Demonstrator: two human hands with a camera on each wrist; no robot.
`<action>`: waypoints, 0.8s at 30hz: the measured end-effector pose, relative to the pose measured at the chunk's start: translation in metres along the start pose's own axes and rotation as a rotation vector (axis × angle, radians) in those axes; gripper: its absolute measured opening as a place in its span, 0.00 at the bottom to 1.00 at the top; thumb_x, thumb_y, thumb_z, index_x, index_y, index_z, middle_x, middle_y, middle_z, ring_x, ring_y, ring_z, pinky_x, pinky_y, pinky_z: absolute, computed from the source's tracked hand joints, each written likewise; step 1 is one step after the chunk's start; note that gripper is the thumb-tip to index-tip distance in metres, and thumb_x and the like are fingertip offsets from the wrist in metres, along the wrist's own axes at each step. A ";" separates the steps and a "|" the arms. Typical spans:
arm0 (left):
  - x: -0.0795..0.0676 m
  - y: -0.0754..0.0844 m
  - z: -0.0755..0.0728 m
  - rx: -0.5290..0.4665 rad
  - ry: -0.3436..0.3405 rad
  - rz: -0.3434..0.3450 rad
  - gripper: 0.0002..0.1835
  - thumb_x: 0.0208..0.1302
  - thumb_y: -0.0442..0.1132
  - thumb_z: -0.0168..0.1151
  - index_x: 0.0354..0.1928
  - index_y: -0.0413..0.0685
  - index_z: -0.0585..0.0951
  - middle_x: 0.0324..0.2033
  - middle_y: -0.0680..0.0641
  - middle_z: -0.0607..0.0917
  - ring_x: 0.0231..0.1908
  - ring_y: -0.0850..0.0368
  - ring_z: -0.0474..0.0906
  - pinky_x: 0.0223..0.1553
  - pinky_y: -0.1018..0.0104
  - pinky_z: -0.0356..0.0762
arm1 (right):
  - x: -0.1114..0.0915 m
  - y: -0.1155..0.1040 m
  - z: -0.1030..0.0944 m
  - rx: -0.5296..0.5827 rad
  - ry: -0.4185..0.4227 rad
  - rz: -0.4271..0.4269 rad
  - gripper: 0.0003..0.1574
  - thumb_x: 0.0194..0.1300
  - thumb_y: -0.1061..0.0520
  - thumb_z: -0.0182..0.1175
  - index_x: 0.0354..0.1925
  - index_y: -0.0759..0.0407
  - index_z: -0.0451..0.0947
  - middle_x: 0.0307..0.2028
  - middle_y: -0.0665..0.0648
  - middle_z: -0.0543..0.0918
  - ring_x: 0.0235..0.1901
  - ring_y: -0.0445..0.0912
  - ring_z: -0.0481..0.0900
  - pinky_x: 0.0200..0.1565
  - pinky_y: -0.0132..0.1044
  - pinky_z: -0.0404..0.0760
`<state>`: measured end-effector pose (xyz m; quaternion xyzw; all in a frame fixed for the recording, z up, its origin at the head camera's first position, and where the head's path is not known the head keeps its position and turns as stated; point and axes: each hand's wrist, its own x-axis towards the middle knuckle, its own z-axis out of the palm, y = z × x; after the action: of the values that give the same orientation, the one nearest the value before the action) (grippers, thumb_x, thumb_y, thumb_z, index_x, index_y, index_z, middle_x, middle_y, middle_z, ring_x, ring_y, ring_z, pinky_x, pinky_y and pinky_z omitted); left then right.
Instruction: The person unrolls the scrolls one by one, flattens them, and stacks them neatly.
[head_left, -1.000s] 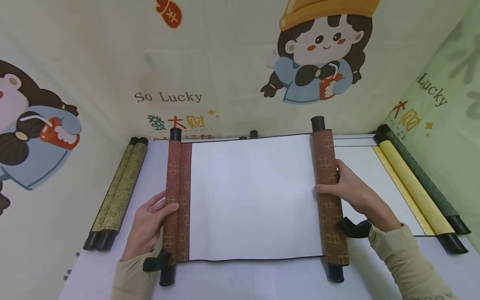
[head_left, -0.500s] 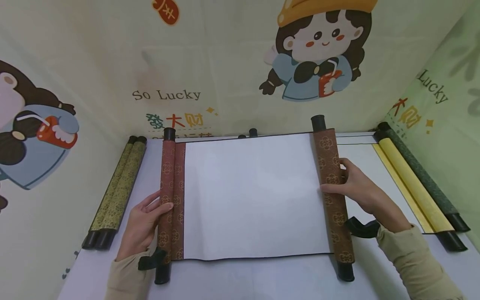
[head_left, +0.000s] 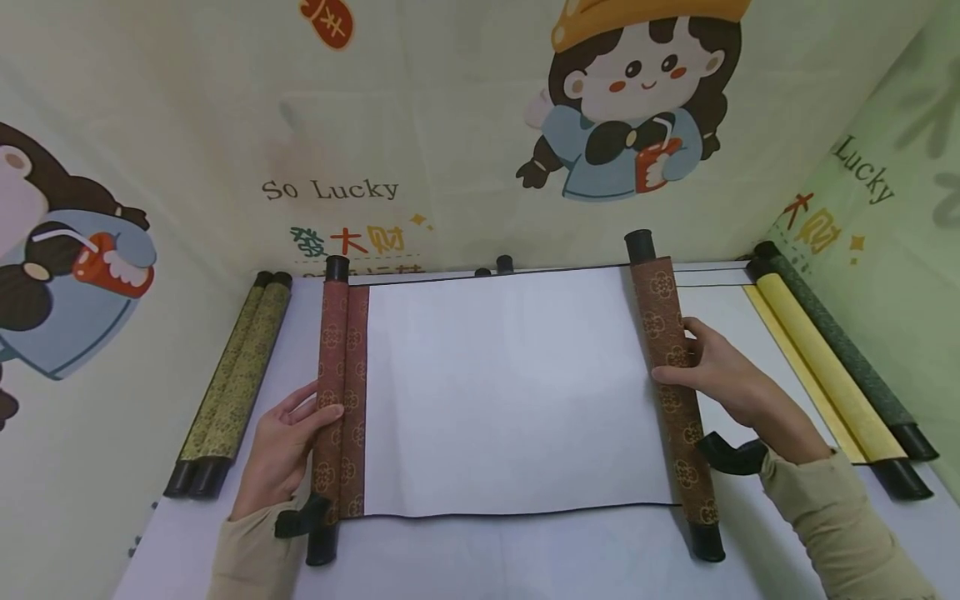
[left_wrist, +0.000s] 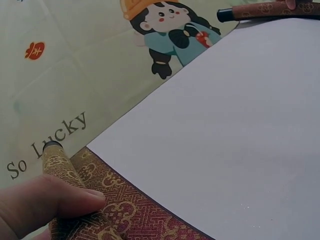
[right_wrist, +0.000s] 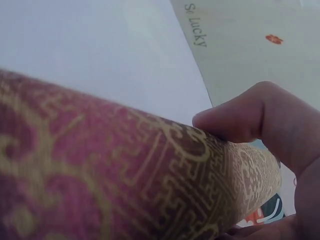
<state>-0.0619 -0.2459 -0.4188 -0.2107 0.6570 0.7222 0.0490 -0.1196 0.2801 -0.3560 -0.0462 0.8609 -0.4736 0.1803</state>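
A hanging scroll with reddish-brown patterned cloth and black knobs lies partly unrolled, its blank white paper (head_left: 510, 392) spread between two rolls. My left hand (head_left: 281, 446) grips the left roller (head_left: 330, 383), thumb on top and fingers at its outer side; the left wrist view shows the thumb (left_wrist: 75, 200) pressed on the patterned cloth. Around the thicker right roll (head_left: 675, 400), tilted slightly, my right hand (head_left: 731, 383) is curled, thumb on the near face. In the right wrist view that thumb (right_wrist: 230, 120) lies along the roll's edge; the other fingers are mostly hidden.
Two olive-green rolls (head_left: 232, 383) lie side by side at the left. On the right are a yellow scroll (head_left: 828, 367), partly unrolled, and a dark green roll (head_left: 847, 342) beside it. Black knobs (head_left: 505, 264) show behind the paper. A printed cloth (head_left: 450, 125) hangs at the back.
The right roll and right hand have moved to the right, and the left roller and left hand slightly left. More white paper shows between the rolls.
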 end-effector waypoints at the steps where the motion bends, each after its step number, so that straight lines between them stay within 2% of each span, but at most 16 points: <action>1: 0.000 0.000 0.000 -0.002 -0.001 -0.001 0.46 0.58 0.35 0.73 0.75 0.42 0.58 0.41 0.63 0.86 0.45 0.67 0.84 0.47 0.69 0.82 | 0.000 0.000 0.000 -0.001 0.000 0.004 0.61 0.67 0.56 0.63 0.75 0.73 0.29 0.69 0.85 0.52 0.67 0.75 0.57 0.60 0.71 0.64; 4: 0.000 0.000 0.001 -0.006 -0.001 -0.004 0.45 0.59 0.35 0.73 0.75 0.42 0.59 0.41 0.62 0.85 0.45 0.66 0.84 0.47 0.69 0.82 | 0.000 0.001 -0.001 -0.004 0.002 0.014 0.62 0.66 0.56 0.63 0.75 0.73 0.29 0.68 0.84 0.53 0.67 0.75 0.56 0.60 0.71 0.63; 10: 0.001 -0.003 0.000 0.000 0.020 -0.015 0.47 0.58 0.37 0.74 0.76 0.44 0.58 0.44 0.60 0.84 0.45 0.66 0.84 0.47 0.67 0.83 | 0.002 0.003 -0.003 -0.024 0.013 0.027 0.55 0.70 0.54 0.60 0.75 0.74 0.35 0.65 0.83 0.59 0.64 0.72 0.62 0.58 0.67 0.68; 24: 0.001 -0.002 -0.002 -0.019 0.027 0.003 0.45 0.58 0.36 0.74 0.75 0.44 0.60 0.40 0.63 0.86 0.44 0.66 0.85 0.45 0.67 0.83 | 0.002 0.009 -0.010 -0.045 0.034 0.044 0.56 0.69 0.54 0.62 0.74 0.75 0.36 0.66 0.85 0.57 0.65 0.74 0.60 0.60 0.69 0.66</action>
<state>-0.0620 -0.2484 -0.4210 -0.2198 0.6509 0.7257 0.0371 -0.1242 0.2922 -0.3594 -0.0233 0.8750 -0.4509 0.1749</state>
